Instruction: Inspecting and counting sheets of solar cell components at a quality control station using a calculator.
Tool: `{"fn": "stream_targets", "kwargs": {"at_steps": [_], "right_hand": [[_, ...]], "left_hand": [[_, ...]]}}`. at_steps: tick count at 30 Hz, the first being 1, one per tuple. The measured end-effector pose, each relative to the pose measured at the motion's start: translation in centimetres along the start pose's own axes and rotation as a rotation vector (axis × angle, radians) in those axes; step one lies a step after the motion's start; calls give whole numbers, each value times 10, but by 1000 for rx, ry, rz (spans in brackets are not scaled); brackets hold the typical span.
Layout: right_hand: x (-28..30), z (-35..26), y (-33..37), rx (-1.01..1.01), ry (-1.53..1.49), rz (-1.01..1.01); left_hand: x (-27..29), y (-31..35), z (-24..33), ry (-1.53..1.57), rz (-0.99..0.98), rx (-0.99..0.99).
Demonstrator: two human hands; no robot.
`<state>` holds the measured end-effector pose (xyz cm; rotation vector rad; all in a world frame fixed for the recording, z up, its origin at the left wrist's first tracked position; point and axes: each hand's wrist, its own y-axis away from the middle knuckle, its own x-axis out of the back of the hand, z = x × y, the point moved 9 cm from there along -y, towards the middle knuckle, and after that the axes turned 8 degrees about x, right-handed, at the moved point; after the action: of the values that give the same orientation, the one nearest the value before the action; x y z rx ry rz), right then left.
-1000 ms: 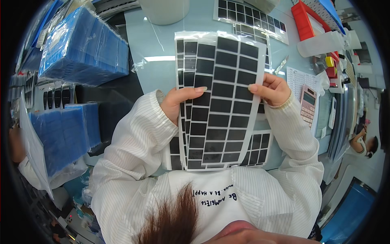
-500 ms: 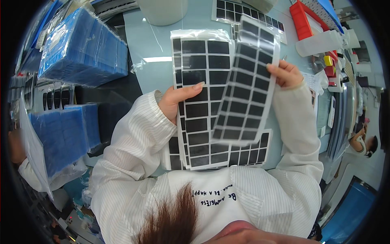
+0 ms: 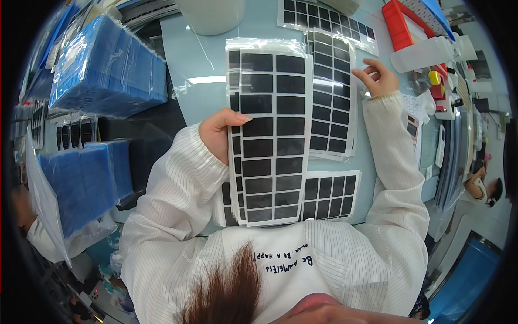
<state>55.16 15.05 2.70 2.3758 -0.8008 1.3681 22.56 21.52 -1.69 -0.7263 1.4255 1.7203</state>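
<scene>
A stack of sticker sheets (image 3: 274,132), white with two columns of glossy black rectangles, is gripped along its left edge by my left hand (image 3: 220,131), thumb on top. The hand's other fingers are hidden beneath the stack. Just right of it lies a second pile of similar sheets (image 3: 330,92). My right hand (image 3: 380,79) hovers beside that pile's right edge, fingers loosely bent and apart, holding nothing. Another sheet (image 3: 330,195) with black rectangles lies crosswise near me, partly under the held stack.
At the left stands a tall pack of blue film-wrapped sheets (image 3: 110,67), with more blue sheets (image 3: 81,181) nearer. A white tub (image 3: 210,15) and a further black-rectangle sheet (image 3: 329,22) are at the back. On the right are a red tray (image 3: 402,24) and a translucent bottle (image 3: 421,55).
The sheet my right hand was holding over the stack now lies on the pile to the right, let go. My left thumb has slid back toward the stack's left edge.
</scene>
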Motion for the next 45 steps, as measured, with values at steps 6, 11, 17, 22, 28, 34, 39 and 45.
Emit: {"fn": "stream_targets", "kwargs": {"at_steps": [6,11,17,22,28,34,39,45], "right_hand": [[-11,-87,46,275,-674,-280],[-56,-108,88,-44,-829,-506],[-48,-73,65,-128,-909,-454],[-24,13,11,-323,-1002,-312],[-33,18,-3,-205,-468,-275],[9,-17,-4,130,-87,42],[-32,-90,48,44,-803,-471],[-61,-101,73,-74,-831,-529]], "left_hand": [[2,-6,-5,-253,89,42],[-10,-5,1,-390,146,-68],[5,-5,-4,-194,161,-54],[-13,-6,-5,68,-183,23],[5,-7,0,29,-21,-74],[6,-7,-6,-135,145,22],[-12,-2,1,-334,174,-50],[-6,-5,-4,-237,145,3]]}}
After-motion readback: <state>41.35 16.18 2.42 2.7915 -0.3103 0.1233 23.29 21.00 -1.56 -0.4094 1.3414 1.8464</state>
